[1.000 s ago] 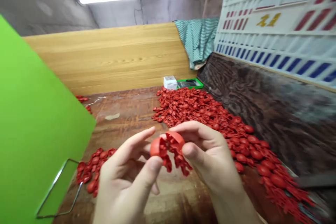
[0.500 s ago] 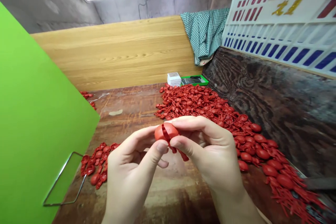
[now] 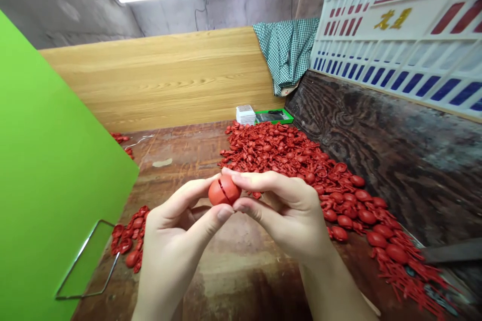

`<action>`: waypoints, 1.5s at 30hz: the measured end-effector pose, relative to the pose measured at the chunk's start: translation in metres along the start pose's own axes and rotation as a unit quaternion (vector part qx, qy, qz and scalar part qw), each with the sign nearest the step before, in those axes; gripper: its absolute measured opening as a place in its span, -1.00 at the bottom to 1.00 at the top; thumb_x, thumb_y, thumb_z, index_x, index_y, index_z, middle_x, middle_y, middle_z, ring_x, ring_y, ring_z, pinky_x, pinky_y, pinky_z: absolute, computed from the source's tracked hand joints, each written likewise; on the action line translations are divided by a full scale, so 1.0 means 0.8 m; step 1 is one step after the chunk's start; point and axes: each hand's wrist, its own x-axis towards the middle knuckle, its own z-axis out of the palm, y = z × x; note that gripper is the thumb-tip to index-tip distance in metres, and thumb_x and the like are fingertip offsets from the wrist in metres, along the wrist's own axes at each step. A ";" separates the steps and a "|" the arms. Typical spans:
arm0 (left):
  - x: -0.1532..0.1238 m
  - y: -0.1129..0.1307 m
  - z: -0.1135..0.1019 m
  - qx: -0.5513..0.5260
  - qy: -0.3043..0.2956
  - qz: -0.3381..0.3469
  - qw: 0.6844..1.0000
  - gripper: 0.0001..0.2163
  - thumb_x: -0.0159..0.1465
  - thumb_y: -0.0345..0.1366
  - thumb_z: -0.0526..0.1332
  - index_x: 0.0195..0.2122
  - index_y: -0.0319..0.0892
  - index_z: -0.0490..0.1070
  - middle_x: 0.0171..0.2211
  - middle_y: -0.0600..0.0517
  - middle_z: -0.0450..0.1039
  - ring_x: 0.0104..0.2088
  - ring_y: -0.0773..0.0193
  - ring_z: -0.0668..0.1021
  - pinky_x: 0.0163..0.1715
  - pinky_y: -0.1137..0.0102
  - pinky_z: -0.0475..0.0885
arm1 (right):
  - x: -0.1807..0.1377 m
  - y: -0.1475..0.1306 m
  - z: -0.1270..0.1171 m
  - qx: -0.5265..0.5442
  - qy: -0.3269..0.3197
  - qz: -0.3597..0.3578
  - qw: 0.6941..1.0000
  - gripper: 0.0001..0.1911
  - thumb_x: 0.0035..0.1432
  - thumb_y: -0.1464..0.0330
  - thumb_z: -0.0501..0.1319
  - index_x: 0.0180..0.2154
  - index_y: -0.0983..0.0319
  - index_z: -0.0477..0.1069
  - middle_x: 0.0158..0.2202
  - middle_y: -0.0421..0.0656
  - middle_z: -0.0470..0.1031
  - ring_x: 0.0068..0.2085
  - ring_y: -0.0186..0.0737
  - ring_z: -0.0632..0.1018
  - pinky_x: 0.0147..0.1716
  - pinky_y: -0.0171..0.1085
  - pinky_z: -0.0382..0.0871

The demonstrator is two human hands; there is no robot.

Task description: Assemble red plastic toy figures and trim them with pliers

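Note:
Two rounded red plastic shell halves meet in front of me, with a thin dark seam between them. My left hand (image 3: 178, 233) pinches the left shell half (image 3: 217, 194) between thumb and fingers. The right shell half (image 3: 231, 187) is pinched by my right hand (image 3: 288, 210), its index finger over the top and its thumb below. Together they form a nearly round ball, held above the table. Just beyond the right fingers spreads a big heap of red plastic parts (image 3: 271, 148), domed shells and thin-limbed pieces among them.
Left of my hands is a smaller pile of red parts (image 3: 131, 235) beside a green panel (image 3: 56, 160) with a metal wire handle (image 3: 85, 256). At the back stand a white block (image 3: 245, 115) and a green tray (image 3: 288, 117). A white crate (image 3: 361, 40) rises on the right.
The wide gap between the two shell halves has narrowed to a thin seam. The red limb that hung below them no longer shows there. Both hands appear slightly further left in view.

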 end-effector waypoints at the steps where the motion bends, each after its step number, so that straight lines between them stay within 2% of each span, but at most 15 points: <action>1: -0.001 0.000 -0.001 0.006 0.003 0.013 1.000 -0.69 0.13 -0.26 0.63 -0.08 -0.01 0.77 -0.10 0.00 0.78 -0.17 0.12 0.80 -0.15 0.41 0.75 | -0.001 0.000 -0.001 -0.015 -0.010 -0.008 1.000 -0.60 0.26 0.50 0.50 0.05 -0.04 0.70 0.08 -0.22 0.74 0.12 -0.08 0.74 0.21 -0.09 0.66; 4: -0.004 -0.001 -0.003 0.075 0.015 0.061 0.995 -0.67 0.19 -0.32 0.58 -0.01 0.06 0.75 -0.07 0.05 0.78 -0.13 0.15 0.78 -0.09 0.40 0.73 | -0.003 -0.001 0.000 -0.035 -0.030 -0.006 0.999 -0.60 0.28 0.44 0.50 0.11 0.01 0.67 0.16 -0.15 0.70 0.20 -0.04 0.70 0.29 -0.04 0.59; 8: -0.009 -0.001 -0.010 0.184 -0.014 0.158 0.970 -0.58 0.22 -0.44 0.54 0.07 0.09 0.71 -0.01 0.07 0.74 -0.09 0.18 0.75 0.03 0.39 0.68 | -0.002 -0.001 0.000 0.010 -0.005 0.021 1.000 -0.65 0.24 0.43 0.53 0.04 0.00 0.70 0.09 -0.16 0.74 0.15 -0.07 0.73 0.23 -0.11 0.63; 11: -0.007 -0.001 -0.015 0.199 -0.054 0.215 0.955 -0.53 0.21 -0.49 0.53 0.11 0.10 0.68 0.03 0.08 0.71 -0.04 0.19 0.73 0.03 0.44 0.65 | 0.000 -0.002 -0.005 0.028 -0.025 0.013 0.999 -0.66 0.19 0.44 0.56 -0.03 0.00 0.73 0.02 -0.18 0.77 0.07 -0.06 0.76 0.18 -0.10 0.67; 14: -0.003 0.000 -0.019 0.181 -0.078 0.230 0.953 -0.55 0.26 -0.48 0.50 0.11 0.14 0.68 0.00 0.09 0.71 -0.06 0.24 0.73 -0.03 0.51 0.64 | 0.002 -0.004 -0.013 0.019 -0.058 -0.009 0.998 -0.60 0.17 0.46 0.57 0.01 -0.02 0.72 0.01 -0.18 0.77 0.05 -0.04 0.77 0.14 -0.09 0.69; 21: -0.007 0.007 -0.022 0.154 -0.087 0.200 0.964 -0.58 0.22 -0.39 0.55 0.08 0.14 0.71 0.01 0.03 0.75 -0.07 0.10 0.76 0.00 0.34 0.69 | 0.005 -0.005 -0.017 -0.006 -0.084 -0.077 0.994 -0.54 0.25 0.50 0.50 0.07 -0.12 0.68 0.04 -0.23 0.75 0.07 -0.05 0.76 0.09 -0.08 0.72; 23: -0.010 0.009 -0.018 0.145 -0.064 0.180 0.971 -0.63 0.20 -0.37 0.56 0.03 0.10 0.74 -0.05 0.03 0.77 -0.13 0.11 0.78 -0.03 0.35 0.70 | 0.006 -0.007 -0.018 -0.038 -0.102 -0.102 0.989 -0.51 0.31 0.51 0.44 0.13 -0.13 0.64 0.08 -0.23 0.74 0.11 -0.07 0.74 0.18 -0.04 0.66; 26: -0.013 0.009 -0.011 0.119 0.000 0.144 0.982 -0.72 0.21 -0.32 0.55 -0.05 0.00 0.76 -0.14 0.01 0.78 -0.23 0.14 0.78 -0.11 0.37 0.73 | 0.006 -0.011 -0.015 -0.124 -0.143 -0.134 0.973 -0.45 0.38 0.54 0.34 0.27 -0.06 0.54 0.24 -0.16 0.64 0.30 -0.03 0.61 0.38 0.11 0.46; 28: -0.013 0.009 -0.006 0.090 0.023 0.104 0.990 -0.74 0.23 -0.30 0.55 -0.05 -0.03 0.75 -0.14 0.01 0.78 -0.23 0.17 0.79 -0.14 0.41 0.73 | 0.005 -0.010 -0.009 -0.193 -0.156 -0.153 0.957 -0.36 0.34 0.47 0.40 0.38 0.04 0.42 0.33 -0.05 0.56 0.40 0.03 0.51 0.43 0.15 0.38; 31: -0.010 0.007 -0.003 0.039 0.023 0.032 0.998 -0.77 0.23 -0.25 0.56 -0.07 -0.04 0.74 -0.15 0.01 0.79 -0.22 0.20 0.80 -0.19 0.50 0.71 | 0.002 0.001 0.004 -0.260 -0.105 -0.183 0.942 -0.28 0.29 0.37 0.49 0.41 0.10 0.35 0.27 0.02 0.61 0.33 0.02 0.56 0.36 0.05 0.47; 33: -0.006 0.006 -0.005 0.022 0.008 0.006 1.000 -0.75 0.19 -0.25 0.59 -0.11 -0.04 0.74 -0.18 0.01 0.79 -0.24 0.22 0.79 -0.22 0.54 0.70 | 0.003 0.009 0.011 -0.275 -0.057 -0.206 0.937 -0.39 0.32 0.37 0.46 0.34 0.11 0.41 0.16 0.01 0.67 0.23 -0.02 0.62 0.28 -0.01 0.53; 36: 0.000 0.007 -0.011 0.009 -0.034 0.002 0.999 -0.69 0.14 -0.27 0.62 -0.08 -0.02 0.75 -0.17 0.00 0.79 -0.22 0.17 0.80 -0.21 0.50 0.71 | 0.005 0.013 0.014 -0.290 -0.013 -0.233 0.928 -0.53 0.34 0.32 0.45 0.24 0.12 0.52 0.08 0.00 0.69 0.16 0.02 0.63 0.26 0.03 0.51; 38: 0.003 0.008 -0.015 -0.007 -0.064 0.010 0.998 -0.71 0.19 -0.24 0.59 -0.05 -0.03 0.74 -0.17 -0.04 0.79 -0.25 0.12 0.81 -0.24 0.42 0.74 | 0.006 0.010 0.012 -0.276 0.005 -0.214 0.937 -0.57 0.33 0.21 0.46 0.18 0.10 0.58 0.02 -0.04 0.70 0.07 0.02 0.64 0.19 0.04 0.52; 41: 0.006 0.007 -0.018 -0.014 -0.086 0.038 0.995 -0.74 0.22 -0.23 0.57 -0.07 -0.07 0.74 -0.11 -0.11 0.78 -0.21 0.07 0.80 -0.23 0.37 0.74 | 0.005 0.008 0.009 -0.179 0.003 -0.148 0.973 -0.58 0.31 0.07 0.46 0.13 0.06 0.63 -0.08 -0.09 0.70 -0.04 -0.04 0.64 0.04 -0.05 0.57; 45: 0.006 0.002 -0.013 0.031 -0.072 0.069 0.994 -0.59 0.11 -0.32 0.63 0.00 -0.04 0.70 -0.01 -0.07 0.75 -0.05 0.08 0.78 -0.06 0.41 0.70 | 0.002 0.015 0.004 -0.073 -0.007 -0.088 0.993 -0.56 0.29 0.03 0.46 0.12 0.02 0.66 0.03 -0.06 0.69 0.12 0.01 0.62 0.16 0.00 0.55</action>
